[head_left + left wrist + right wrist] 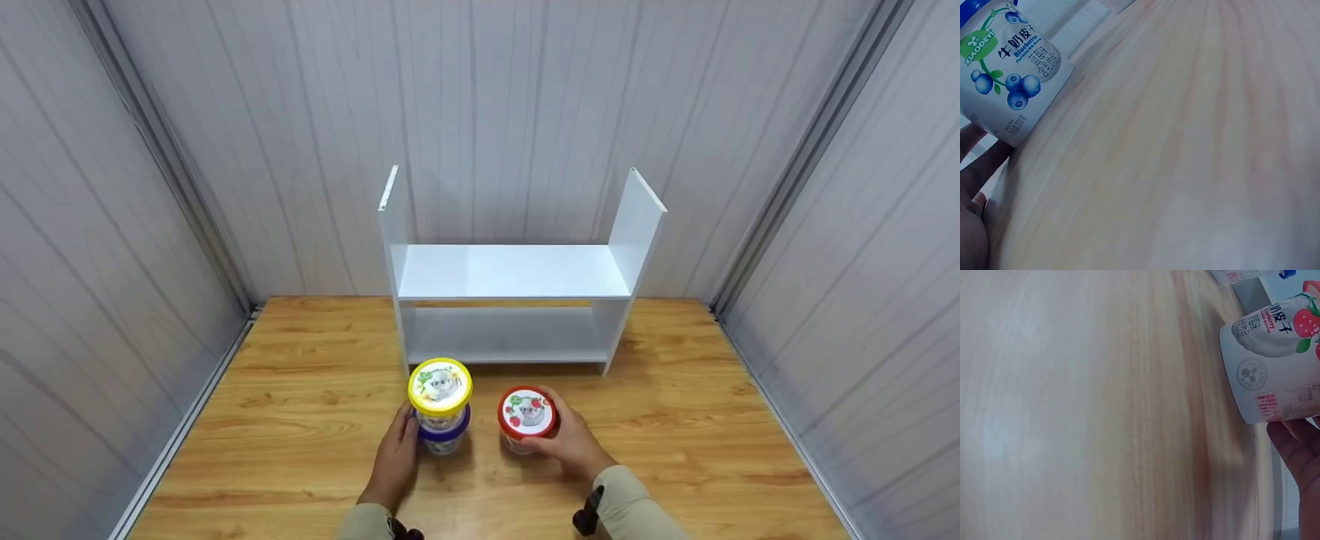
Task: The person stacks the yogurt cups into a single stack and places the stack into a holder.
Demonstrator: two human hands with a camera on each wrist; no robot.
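Now left grip (395,457) clasps blue-lidded cup (444,437); right grip (571,442) clasps red-lidded cup (527,415).

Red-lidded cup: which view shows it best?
Head view: the red-lidded cup shows whole from above, standing on the table with the right hand round it. Right wrist view shows only its lower side with strawberry print, lid cut off. Left wrist view doesn't show it, only the blueberry cup.

I see a shelf (514,271) at the back of the table (300,420). In front of it, two cups (441,409) sit one on top of the other. Another cup (527,416) stands just to their right.
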